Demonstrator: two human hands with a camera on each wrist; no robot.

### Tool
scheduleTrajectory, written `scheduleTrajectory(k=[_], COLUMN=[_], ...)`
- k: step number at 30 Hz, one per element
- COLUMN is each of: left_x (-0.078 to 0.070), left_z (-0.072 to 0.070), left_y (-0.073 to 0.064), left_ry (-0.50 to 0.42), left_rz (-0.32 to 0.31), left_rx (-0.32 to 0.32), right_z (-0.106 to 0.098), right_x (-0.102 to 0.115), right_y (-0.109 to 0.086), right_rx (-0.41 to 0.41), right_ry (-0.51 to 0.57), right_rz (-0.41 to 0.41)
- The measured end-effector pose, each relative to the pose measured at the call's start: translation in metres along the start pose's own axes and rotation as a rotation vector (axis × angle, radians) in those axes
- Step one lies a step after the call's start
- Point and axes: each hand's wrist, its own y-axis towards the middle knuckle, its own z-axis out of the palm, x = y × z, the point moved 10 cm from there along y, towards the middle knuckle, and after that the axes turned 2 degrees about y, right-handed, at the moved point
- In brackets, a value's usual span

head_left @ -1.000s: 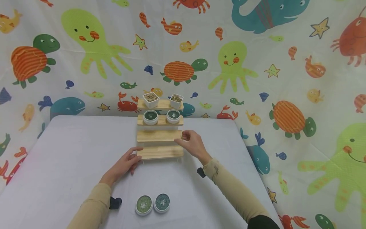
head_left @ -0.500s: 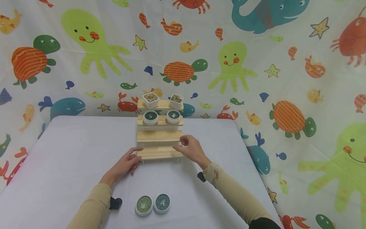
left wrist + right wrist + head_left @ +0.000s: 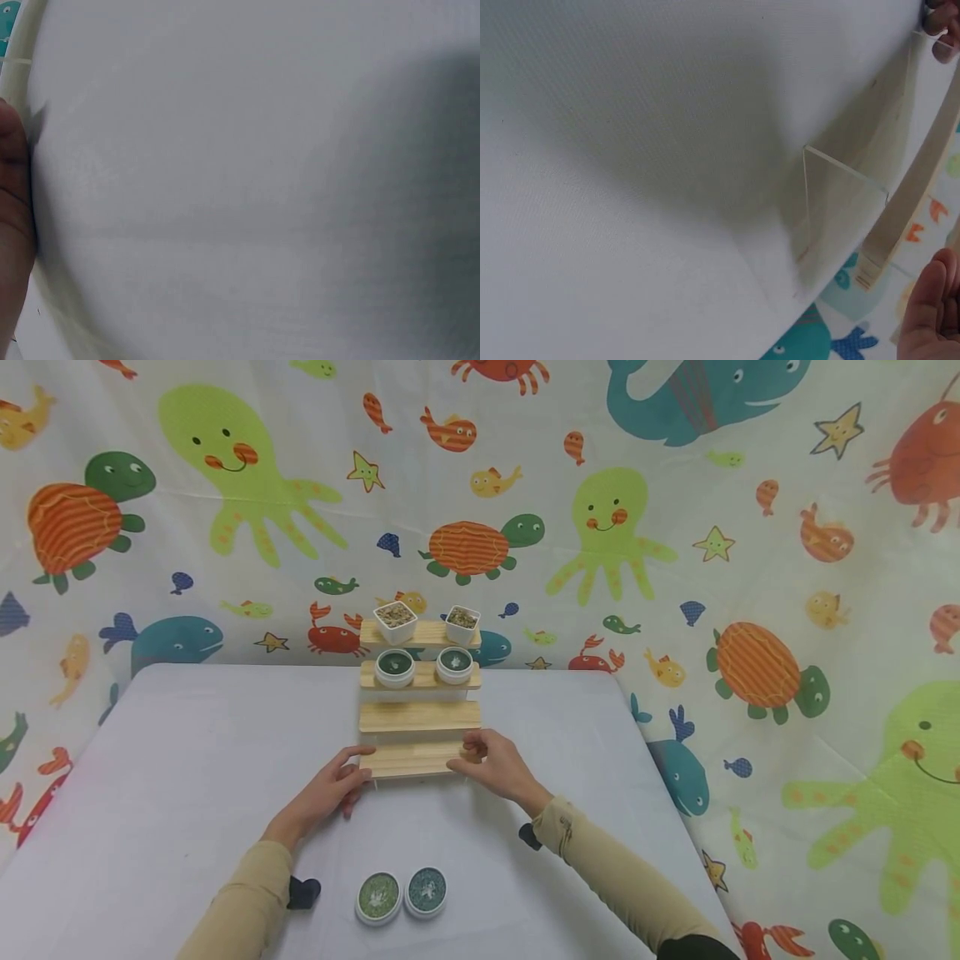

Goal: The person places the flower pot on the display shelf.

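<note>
Table (image 3: 187, 752): covered in white cloth; its near edge is cut off by the frame. Toward that edge, two round white tubs are set just beside each other: the left tub (image 3: 378, 897) is filled with green matter, the right tub (image 3: 426, 892) with blue-green.

Stand (image 3: 420, 717): four wooden tiers, placed toward the table's far edge. Its lowest shelf (image 3: 416, 761) is flanked by two hands. Left hand (image 3: 330, 785): laid at the shelf's left end, forefinger extended to the wood, other fingers bent; whether a grip is taken cannot be told. Right hand (image 3: 498, 764): brought over the right end, fingers partly bent, thumb and forefinger parted; whether the wood is held cannot be told. A clear side panel (image 3: 836, 187) is shown in the right wrist view.

Third shelf (image 3: 425, 675): occupied by two round bowls (image 3: 395, 667), one toward each end, filled dark green.

Top shelf (image 3: 432, 632): occupied by two square dishes (image 3: 395, 621), filled with dry brownish matter.

Beyond the far edge, a curtain (image 3: 480, 493) printed with sea animals is hung.
</note>
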Motion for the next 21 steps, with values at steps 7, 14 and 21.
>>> scheduleTrajectory(k=[7, 14, 21], left_x=[-0.005, -0.012, 0.0], left_z=[0.002, 0.003, 0.0], left_y=[-0.003, -0.006, 0.0], left_ry=[-0.012, -0.019, 0.008], left_rz=[-0.009, -0.014, -0.011], left_rx=[0.007, 0.01, -0.003], right_z=[0.006, 0.014, 0.017], right_x=[-0.001, -0.002, 0.0], right_y=[-0.004, -0.008, -0.011], right_rx=[0.013, 0.041, 0.053], right_ry=[0.015, -0.007, -0.003], right_rz=[-0.01, -0.009, -0.032])
